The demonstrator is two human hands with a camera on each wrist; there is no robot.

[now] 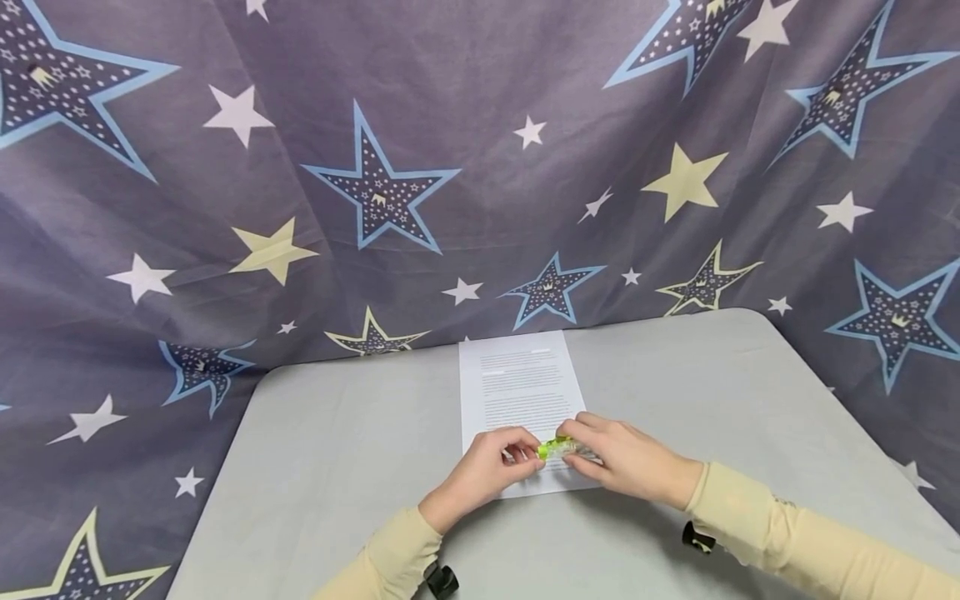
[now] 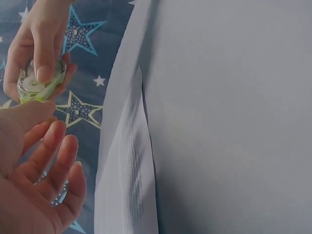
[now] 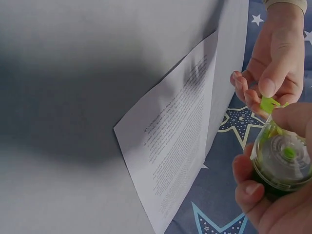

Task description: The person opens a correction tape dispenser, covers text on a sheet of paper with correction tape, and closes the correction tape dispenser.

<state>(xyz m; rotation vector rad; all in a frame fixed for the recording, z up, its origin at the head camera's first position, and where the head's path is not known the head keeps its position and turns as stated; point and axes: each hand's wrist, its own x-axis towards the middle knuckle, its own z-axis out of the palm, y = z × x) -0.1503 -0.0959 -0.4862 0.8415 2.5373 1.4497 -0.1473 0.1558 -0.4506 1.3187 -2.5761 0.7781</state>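
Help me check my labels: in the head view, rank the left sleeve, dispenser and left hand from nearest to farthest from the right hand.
1. Dispenser: held in the right hand.
2. Left hand: at the dispenser's left end.
3. Left sleeve: lower left, beyond the left hand.

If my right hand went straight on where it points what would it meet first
Likely your left hand, pinching the green tip of the clear dispenser your right hand holds; depth is uncertain.

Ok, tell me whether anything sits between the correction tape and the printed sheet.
No separate object shows between the correction tape and the printed sheet. The left hand pinches the green end, so it might obstruct there; the right hand holds the rest.
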